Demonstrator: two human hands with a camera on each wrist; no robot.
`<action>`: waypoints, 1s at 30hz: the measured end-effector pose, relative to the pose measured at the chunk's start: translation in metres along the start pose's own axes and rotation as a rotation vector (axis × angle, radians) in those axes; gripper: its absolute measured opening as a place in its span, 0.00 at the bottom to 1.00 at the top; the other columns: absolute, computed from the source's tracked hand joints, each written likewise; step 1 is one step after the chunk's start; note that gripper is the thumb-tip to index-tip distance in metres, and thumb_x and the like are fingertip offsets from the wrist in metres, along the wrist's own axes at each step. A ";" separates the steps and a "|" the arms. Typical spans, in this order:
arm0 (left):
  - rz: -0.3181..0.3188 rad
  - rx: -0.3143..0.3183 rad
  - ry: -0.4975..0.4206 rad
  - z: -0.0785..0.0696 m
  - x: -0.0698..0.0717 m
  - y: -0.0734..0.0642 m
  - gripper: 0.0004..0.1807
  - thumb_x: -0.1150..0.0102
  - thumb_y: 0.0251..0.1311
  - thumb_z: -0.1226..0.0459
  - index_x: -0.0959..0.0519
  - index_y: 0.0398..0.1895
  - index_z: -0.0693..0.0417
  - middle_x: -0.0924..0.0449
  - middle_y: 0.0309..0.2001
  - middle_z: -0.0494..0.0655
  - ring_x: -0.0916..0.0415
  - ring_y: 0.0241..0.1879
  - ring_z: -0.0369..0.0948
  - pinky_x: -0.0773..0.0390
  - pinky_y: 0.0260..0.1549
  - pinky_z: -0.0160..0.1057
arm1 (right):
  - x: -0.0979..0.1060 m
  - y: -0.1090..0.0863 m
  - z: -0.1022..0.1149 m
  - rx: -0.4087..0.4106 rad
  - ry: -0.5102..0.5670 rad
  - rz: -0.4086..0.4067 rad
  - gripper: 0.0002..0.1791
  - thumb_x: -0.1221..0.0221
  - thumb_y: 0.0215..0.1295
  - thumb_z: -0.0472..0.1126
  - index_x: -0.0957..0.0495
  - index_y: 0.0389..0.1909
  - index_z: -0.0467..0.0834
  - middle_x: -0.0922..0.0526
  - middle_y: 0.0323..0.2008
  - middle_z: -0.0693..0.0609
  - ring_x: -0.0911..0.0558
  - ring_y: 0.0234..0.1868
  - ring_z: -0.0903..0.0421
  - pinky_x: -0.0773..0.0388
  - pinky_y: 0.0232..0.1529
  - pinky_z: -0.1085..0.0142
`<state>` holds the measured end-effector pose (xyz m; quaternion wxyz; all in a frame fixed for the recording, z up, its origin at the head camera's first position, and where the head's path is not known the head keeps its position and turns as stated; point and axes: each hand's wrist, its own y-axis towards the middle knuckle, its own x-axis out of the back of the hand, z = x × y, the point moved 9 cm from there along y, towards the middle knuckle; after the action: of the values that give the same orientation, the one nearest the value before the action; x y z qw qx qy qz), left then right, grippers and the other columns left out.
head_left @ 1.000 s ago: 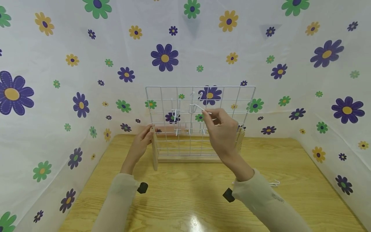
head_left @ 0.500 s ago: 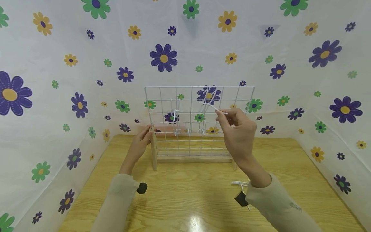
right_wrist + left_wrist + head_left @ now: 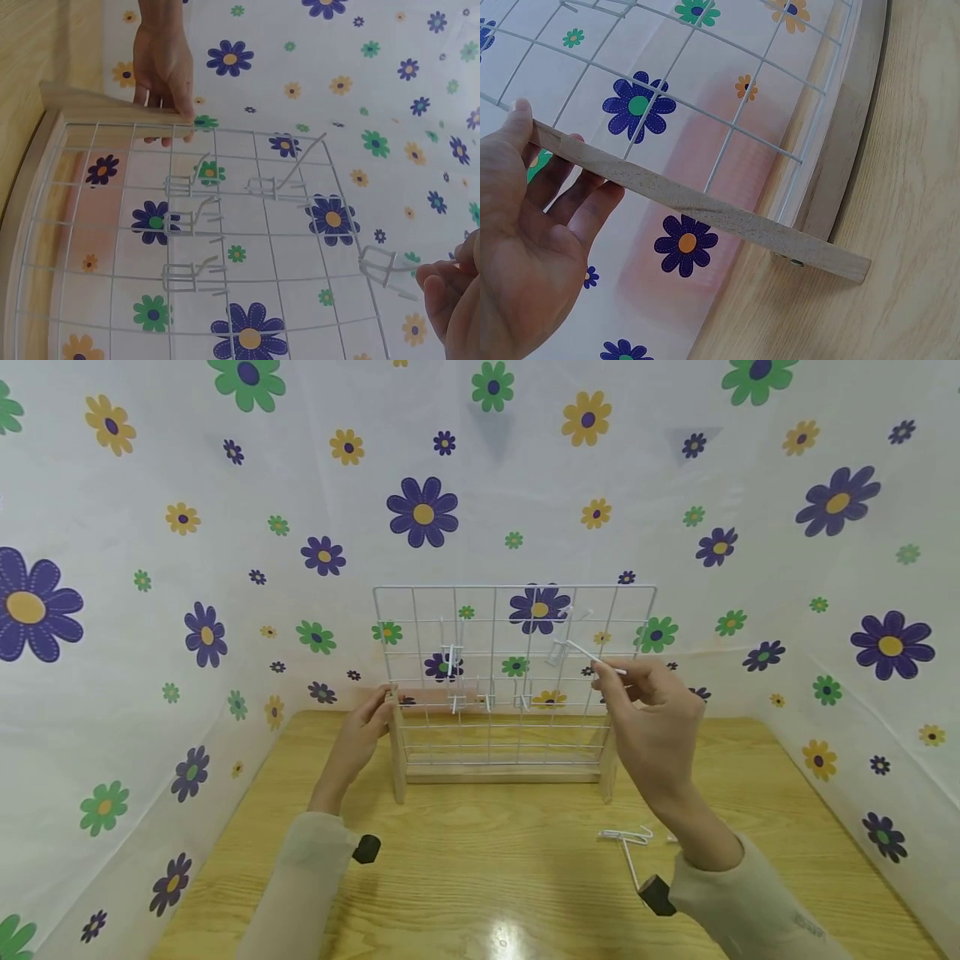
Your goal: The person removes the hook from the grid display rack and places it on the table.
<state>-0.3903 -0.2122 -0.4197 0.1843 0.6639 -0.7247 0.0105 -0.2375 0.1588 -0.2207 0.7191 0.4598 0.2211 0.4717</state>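
Observation:
A white wire grid panel (image 3: 465, 586) stands upright in a wooden frame on the table. My left hand (image 3: 365, 724) holds the frame's left wooden post (image 3: 682, 196), thumb on one side and fingers on the other in the left wrist view. Between thumb and fingertips, my right hand (image 3: 654, 722) pinches the straight arm of a white wire hook (image 3: 585, 652). The hook's pronged end lies in front of the grid's upper right part; whether they touch I cannot tell. One long-armed hook (image 3: 452, 658) hangs at the grid's upper left, with several short hooks (image 3: 191, 277) in a row below.
Loose white wire hooks (image 3: 626, 836) lie on the wooden table (image 3: 465, 877) at front right, partly near my right sleeve. A flower-printed sheet (image 3: 510, 485) encloses the back and sides. Something translucent pink (image 3: 690, 225) shows behind the grid.
My right hand has moved rightward and slightly down with the hook, from the grid's middle toward its right side. More loose hooks now show on the table. My left hand has stayed put.

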 end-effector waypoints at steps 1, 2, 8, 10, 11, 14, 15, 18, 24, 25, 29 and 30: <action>0.002 -0.002 -0.002 0.000 0.000 0.000 0.31 0.57 0.82 0.51 0.42 0.82 0.54 0.42 0.80 0.52 0.37 0.73 0.57 0.26 0.66 0.53 | 0.002 -0.002 0.000 -0.002 0.000 -0.004 0.03 0.34 0.65 0.25 0.16 0.39 0.28 0.12 0.31 0.41 0.20 0.25 0.68 0.32 0.21 0.81; 0.002 -0.003 -0.002 0.000 0.000 0.000 0.31 0.57 0.82 0.51 0.42 0.82 0.54 0.42 0.80 0.52 0.37 0.73 0.57 0.26 0.66 0.53 | 0.005 -0.003 -0.001 -0.005 -0.001 -0.010 0.03 0.34 0.65 0.24 0.16 0.39 0.28 0.12 0.31 0.41 0.20 0.26 0.68 0.32 0.21 0.81; 0.011 0.011 -0.013 0.000 0.000 0.001 0.30 0.58 0.83 0.55 0.43 0.82 0.56 0.42 0.79 0.55 0.38 0.74 0.58 0.28 0.67 0.54 | 0.016 -0.013 -0.005 -0.018 -0.005 -0.021 0.05 0.35 0.63 0.21 0.16 0.39 0.29 0.12 0.31 0.40 0.19 0.29 0.69 0.28 0.26 0.81; 0.006 0.001 -0.015 0.002 0.001 0.001 0.30 0.58 0.83 0.55 0.43 0.82 0.55 0.41 0.79 0.55 0.37 0.74 0.58 0.28 0.67 0.54 | 0.021 -0.017 -0.008 -0.023 -0.015 -0.022 0.05 0.35 0.64 0.22 0.16 0.39 0.28 0.12 0.31 0.39 0.20 0.28 0.69 0.29 0.25 0.81; 0.002 -0.006 -0.014 0.002 0.001 0.001 0.30 0.57 0.83 0.54 0.42 0.82 0.55 0.40 0.78 0.55 0.37 0.73 0.57 0.28 0.67 0.54 | 0.023 -0.019 -0.009 -0.027 -0.019 -0.028 0.05 0.35 0.64 0.21 0.16 0.39 0.28 0.12 0.31 0.38 0.20 0.28 0.69 0.29 0.25 0.82; 0.001 -0.017 -0.016 0.002 0.001 0.001 0.31 0.57 0.83 0.53 0.41 0.81 0.55 0.38 0.78 0.54 0.36 0.73 0.57 0.27 0.66 0.53 | 0.031 -0.025 -0.013 -0.041 -0.037 -0.046 0.05 0.35 0.63 0.21 0.16 0.39 0.28 0.12 0.31 0.37 0.19 0.28 0.70 0.32 0.23 0.82; 0.001 -0.018 -0.015 0.001 0.001 0.000 0.31 0.56 0.82 0.53 0.41 0.81 0.55 0.38 0.78 0.54 0.36 0.73 0.57 0.27 0.66 0.53 | 0.033 -0.026 -0.014 -0.044 -0.041 -0.052 0.05 0.35 0.63 0.21 0.16 0.39 0.27 0.13 0.30 0.36 0.19 0.28 0.70 0.33 0.22 0.82; 0.001 -0.012 -0.008 0.001 0.001 0.000 0.31 0.56 0.82 0.51 0.41 0.81 0.53 0.38 0.78 0.53 0.36 0.73 0.56 0.26 0.66 0.52 | 0.038 -0.032 -0.016 -0.055 -0.063 -0.064 0.05 0.34 0.62 0.21 0.16 0.38 0.27 0.13 0.30 0.37 0.18 0.29 0.71 0.31 0.23 0.82; -0.004 -0.004 0.003 0.000 0.001 -0.002 0.32 0.56 0.82 0.49 0.41 0.82 0.52 0.38 0.78 0.53 0.35 0.73 0.56 0.26 0.66 0.53 | 0.047 -0.043 -0.020 -0.073 -0.102 -0.074 0.05 0.34 0.61 0.20 0.16 0.37 0.28 0.12 0.30 0.42 0.17 0.30 0.72 0.27 0.25 0.83; -0.003 -0.004 0.004 0.000 0.001 -0.002 0.32 0.56 0.82 0.49 0.41 0.82 0.52 0.39 0.78 0.53 0.35 0.73 0.56 0.26 0.66 0.53 | 0.048 -0.044 -0.021 -0.075 -0.104 -0.075 0.06 0.34 0.60 0.20 0.16 0.38 0.27 0.12 0.30 0.41 0.17 0.30 0.72 0.28 0.25 0.83; -0.002 -0.005 0.000 0.000 0.001 -0.001 0.32 0.56 0.81 0.49 0.41 0.82 0.52 0.39 0.78 0.52 0.36 0.73 0.56 0.26 0.66 0.52 | 0.052 -0.049 -0.025 -0.078 -0.095 -0.074 0.07 0.35 0.60 0.18 0.16 0.38 0.27 0.12 0.30 0.38 0.17 0.30 0.72 0.30 0.23 0.83; -0.001 -0.009 -0.002 0.000 0.001 -0.001 0.32 0.56 0.82 0.49 0.41 0.82 0.53 0.40 0.78 0.52 0.36 0.73 0.56 0.26 0.66 0.52 | 0.053 -0.051 -0.026 -0.079 -0.094 -0.073 0.06 0.35 0.60 0.18 0.16 0.37 0.27 0.12 0.30 0.40 0.17 0.30 0.72 0.30 0.23 0.83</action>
<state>-0.3896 -0.2131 -0.4198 0.1864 0.6633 -0.7248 0.0067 -0.2088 0.2111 -0.2711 0.7630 0.4444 0.1849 0.4315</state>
